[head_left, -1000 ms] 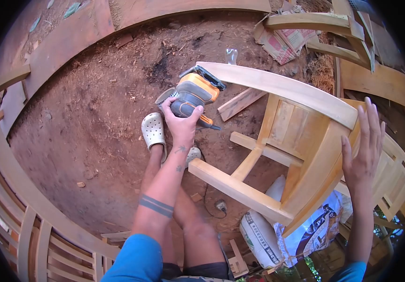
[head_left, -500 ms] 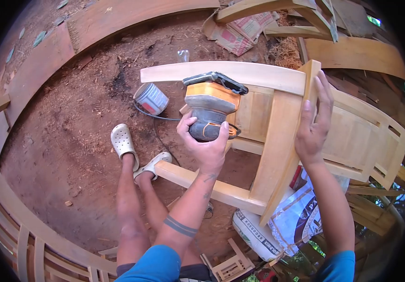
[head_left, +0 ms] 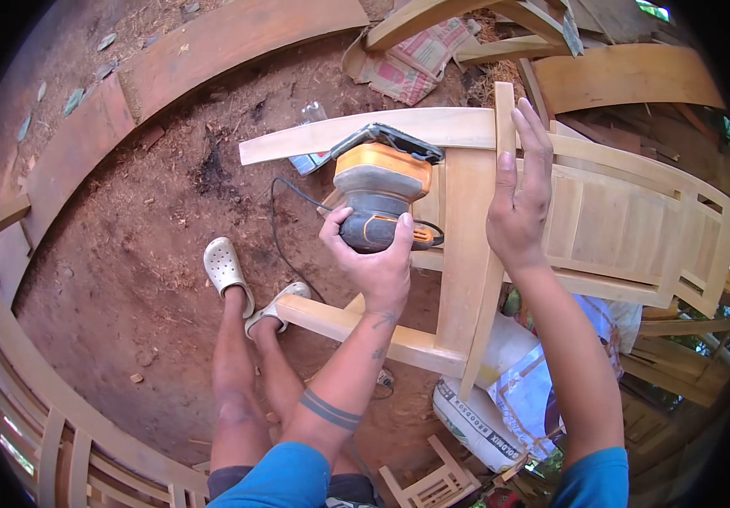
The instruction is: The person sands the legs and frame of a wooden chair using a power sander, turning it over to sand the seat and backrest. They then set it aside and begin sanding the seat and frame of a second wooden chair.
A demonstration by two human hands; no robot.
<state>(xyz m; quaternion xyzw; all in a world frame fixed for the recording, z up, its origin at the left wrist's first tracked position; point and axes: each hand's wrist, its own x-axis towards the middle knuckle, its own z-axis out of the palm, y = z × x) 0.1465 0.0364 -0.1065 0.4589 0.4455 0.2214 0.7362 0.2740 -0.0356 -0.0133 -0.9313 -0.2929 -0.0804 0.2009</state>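
Note:
My left hand [head_left: 373, 262] grips the grey and black body of an orange power sander [head_left: 379, 182]. The sander is turned so its flat pad faces up and away from me. My right hand [head_left: 522, 190] lies flat, fingers stretched, against the edge of a wooden chair or bench frame [head_left: 469, 229]. A curved pale rail [head_left: 365, 131] runs from the frame behind the sander, and a lower bar [head_left: 365, 334] reaches toward my feet. A slatted panel [head_left: 611, 212] extends to the right.
A can [head_left: 307, 161] stands partly hidden behind the rail. The cord [head_left: 273, 224] trails over the dirt floor near my clogs [head_left: 224, 264]. Printed sacks [head_left: 483, 423] lie below the frame. Curved wooden pieces [head_left: 212, 55] and a cardboard scrap [head_left: 416, 63] lie around.
The wooden frame and my right hand have shifted left in view, closer to the sander. The rail now covers part of the can. My left hand still holds the sander in about the same place.

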